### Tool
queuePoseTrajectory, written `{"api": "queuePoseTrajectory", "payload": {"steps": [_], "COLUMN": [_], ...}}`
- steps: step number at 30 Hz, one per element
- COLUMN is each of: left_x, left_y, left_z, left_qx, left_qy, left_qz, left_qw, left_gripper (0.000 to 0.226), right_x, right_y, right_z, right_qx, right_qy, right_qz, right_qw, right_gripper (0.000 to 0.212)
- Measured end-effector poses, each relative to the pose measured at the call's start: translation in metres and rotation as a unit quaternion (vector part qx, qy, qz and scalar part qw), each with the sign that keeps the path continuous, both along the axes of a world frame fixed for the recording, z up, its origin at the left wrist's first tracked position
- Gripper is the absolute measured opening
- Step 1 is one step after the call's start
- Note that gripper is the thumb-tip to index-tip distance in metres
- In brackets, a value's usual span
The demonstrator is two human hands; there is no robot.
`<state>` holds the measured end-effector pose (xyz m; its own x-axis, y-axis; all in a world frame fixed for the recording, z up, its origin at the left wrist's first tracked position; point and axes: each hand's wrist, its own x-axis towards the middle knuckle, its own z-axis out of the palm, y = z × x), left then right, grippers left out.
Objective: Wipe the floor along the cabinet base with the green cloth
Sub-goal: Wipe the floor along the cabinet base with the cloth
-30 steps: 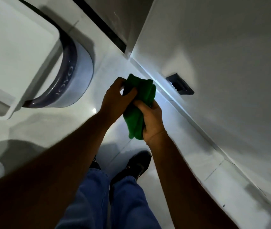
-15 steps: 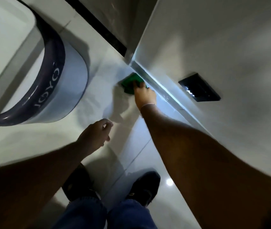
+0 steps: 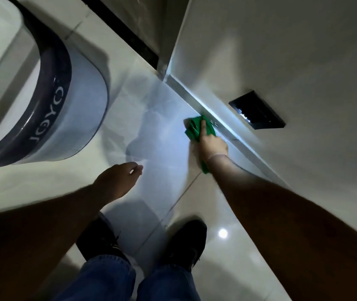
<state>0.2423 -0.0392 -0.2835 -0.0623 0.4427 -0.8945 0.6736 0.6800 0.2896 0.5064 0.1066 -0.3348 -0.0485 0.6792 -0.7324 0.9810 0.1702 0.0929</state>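
Observation:
The green cloth [image 3: 195, 128] lies flat on the glossy pale tiled floor [image 3: 151, 131], right beside the metal strip at the cabinet base [image 3: 221, 120]. My right hand [image 3: 211, 143] presses down on the cloth, fingers spread over it; a green corner sticks out under my wrist. My left hand [image 3: 118, 178] hovers above the floor to the left, loosely curled and holding nothing. The white cabinet front [image 3: 292, 61] rises on the right.
A translucent bin with a dark rim lettered JOYCO [image 3: 64, 109] stands on the floor at left. A black recessed handle [image 3: 258, 112] sits in the cabinet front. My two dark shoes [image 3: 186, 244] and blue jeans are at the bottom. A dark gap runs along the far wall.
A second ago both hands held the cloth in the air. My right hand put it down by the cabinet corner and has slid it nearer along the base. The left hand let go.

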Motion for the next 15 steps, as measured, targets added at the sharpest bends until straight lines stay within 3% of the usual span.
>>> {"api": "queuePoseTrajectory", "payload": {"steps": [6,10,15], "left_x": [0.018,0.023,0.025], "left_y": [0.020,0.024,0.019], "left_z": [-0.007,-0.014,-0.018], "left_qx": [0.024,0.028,0.026], "left_qy": [0.002,0.001,-0.002], "left_qz": [-0.015,-0.024,-0.043], "left_qw": [1.000,0.999,0.999], "left_gripper": [0.048,0.050,0.044], "right_x": [0.052,0.012,-0.065], "right_y": [-0.039,-0.009,0.031], "right_z": [0.005,-0.003,-0.009], "right_qx": [0.004,0.006,0.033], "right_qy": [-0.045,0.038,0.107], "right_qz": [-0.063,0.013,-0.073], "right_qw": [0.997,0.999,0.991], "right_gripper": [0.086,0.083,0.080]}}
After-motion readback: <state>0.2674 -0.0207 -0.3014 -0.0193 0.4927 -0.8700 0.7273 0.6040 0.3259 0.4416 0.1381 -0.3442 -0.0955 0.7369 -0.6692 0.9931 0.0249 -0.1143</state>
